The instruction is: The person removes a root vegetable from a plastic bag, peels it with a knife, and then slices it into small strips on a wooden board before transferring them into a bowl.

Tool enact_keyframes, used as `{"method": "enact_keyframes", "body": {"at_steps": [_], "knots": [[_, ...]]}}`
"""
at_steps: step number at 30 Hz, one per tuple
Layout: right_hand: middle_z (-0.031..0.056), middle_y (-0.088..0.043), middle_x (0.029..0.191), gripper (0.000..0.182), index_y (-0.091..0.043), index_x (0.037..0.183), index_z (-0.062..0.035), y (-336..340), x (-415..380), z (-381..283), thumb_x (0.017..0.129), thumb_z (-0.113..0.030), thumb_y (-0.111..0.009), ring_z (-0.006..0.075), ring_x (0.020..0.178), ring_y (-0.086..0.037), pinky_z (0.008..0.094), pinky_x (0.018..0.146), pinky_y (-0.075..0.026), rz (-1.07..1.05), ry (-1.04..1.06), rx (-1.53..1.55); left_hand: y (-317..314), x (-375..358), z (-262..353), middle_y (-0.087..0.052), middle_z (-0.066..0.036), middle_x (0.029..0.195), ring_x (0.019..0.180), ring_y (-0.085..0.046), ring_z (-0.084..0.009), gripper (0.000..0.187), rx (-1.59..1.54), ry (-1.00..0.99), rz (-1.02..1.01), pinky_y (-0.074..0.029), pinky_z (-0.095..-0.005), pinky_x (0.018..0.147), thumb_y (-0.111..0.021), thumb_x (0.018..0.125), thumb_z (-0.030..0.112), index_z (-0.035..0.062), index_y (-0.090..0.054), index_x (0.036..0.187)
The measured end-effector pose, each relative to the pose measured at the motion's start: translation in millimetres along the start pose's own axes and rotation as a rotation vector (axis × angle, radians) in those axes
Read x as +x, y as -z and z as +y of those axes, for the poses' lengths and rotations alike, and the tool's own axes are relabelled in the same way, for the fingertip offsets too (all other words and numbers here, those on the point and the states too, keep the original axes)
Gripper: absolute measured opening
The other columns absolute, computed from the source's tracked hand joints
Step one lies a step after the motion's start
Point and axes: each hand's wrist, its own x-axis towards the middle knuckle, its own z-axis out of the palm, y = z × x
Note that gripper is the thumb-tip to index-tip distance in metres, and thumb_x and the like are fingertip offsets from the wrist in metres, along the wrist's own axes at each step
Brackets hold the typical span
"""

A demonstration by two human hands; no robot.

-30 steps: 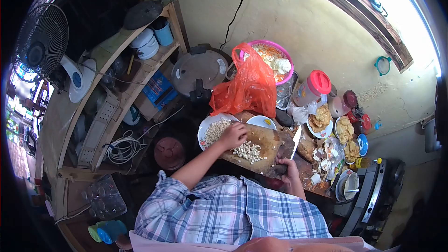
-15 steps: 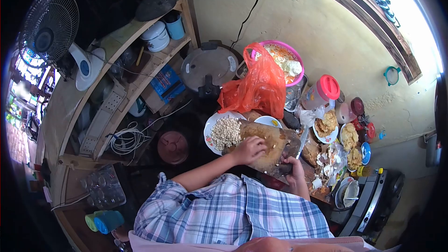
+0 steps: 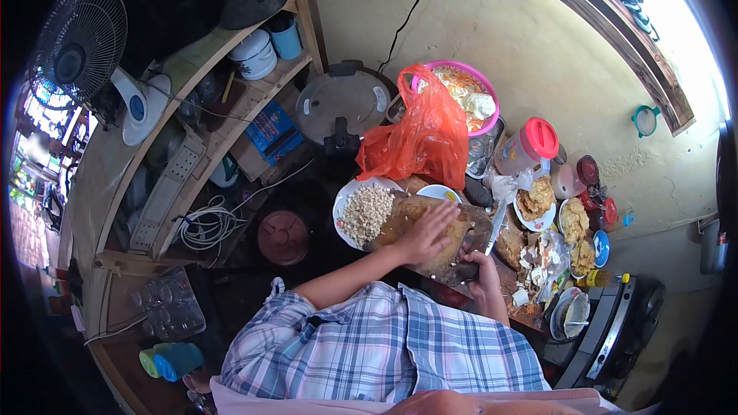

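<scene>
My left hand (image 3: 427,237) lies flat with fingers stretched over a worn wooden cutting board (image 3: 396,223). A few small pale bits lie on the board. My right hand (image 3: 484,283) is closed at the board's right end, around the handle of a knife (image 3: 498,224); its blade points away from me, and the grip is partly hidden. At the board's left edge, a white plate (image 3: 344,198) holds a heap of small chopped pale pieces (image 3: 366,214). Another white plate (image 3: 440,191) shows partly behind the board.
Behind the board stand a red plastic bag (image 3: 415,138) and a pink basin (image 3: 496,100) of shredded vegetables. To the right are a pink-lidded jar (image 3: 538,138), plates of fried food (image 3: 536,200) and scraps (image 3: 542,261). A large lidded pot (image 3: 338,104) and shelves (image 3: 257,84) are left.
My left hand has gone from curled fingers to stretched ones and moved slightly right and away from me on the board. My right hand stays at the board's right end.
</scene>
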Motion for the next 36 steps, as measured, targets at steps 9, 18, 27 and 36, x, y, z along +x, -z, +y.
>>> {"method": "enact_keyframes", "body": {"at_steps": [9,18,27,36], "knots": [[0.0087,-0.055,0.080,0.036,-0.052,0.102,0.0079,2,-5,-1,0.067,0.000,-0.053,0.0184,0.074,-0.053,0.0271,0.071,-0.046,-0.024,-0.023,0.036,9,-48,-74,-0.011,-0.010,0.155,0.143,-0.006,-0.0300,0.059,0.380,0.259,-0.182,0.000,-0.0629,0.108,-0.037,0.095,0.036,0.0178,-0.018,0.148],[0.0094,-0.056,0.080,0.038,-0.051,0.104,0.0094,2,-10,-16,0.068,0.002,-0.054,0.0189,0.074,-0.055,0.0273,0.072,-0.047,-0.012,0.006,0.019,38,-36,-49,-0.023,-0.019,0.150,0.140,-0.016,-0.0363,0.065,0.356,0.412,0.011,-0.004,-0.0604,0.109,-0.047,0.091,0.036,0.0009,-0.028,0.142],[0.0107,-0.060,0.082,0.035,-0.053,0.104,0.0088,-8,-17,-25,0.070,0.003,-0.056,0.0188,0.074,-0.059,0.0280,0.073,-0.050,0.002,0.036,-0.025,0,-35,-18,-0.005,-0.013,0.155,0.143,-0.002,-0.0321,0.075,0.322,0.336,-0.254,0.000,-0.0672,0.105,-0.038,0.092,0.050,0.0092,-0.009,0.148],[0.0115,-0.055,0.091,0.040,-0.049,0.107,0.0098,13,-35,-48,0.068,0.004,-0.055,0.0187,0.077,-0.055,0.0271,0.074,-0.048,0.021,0.012,0.044,15,-63,-100,-0.019,-0.019,0.150,0.141,-0.011,-0.0352,0.071,0.700,0.745,0.155,-0.007,-0.0600,0.109,-0.055,0.086,0.036,0.0015,-0.029,0.141]]}}
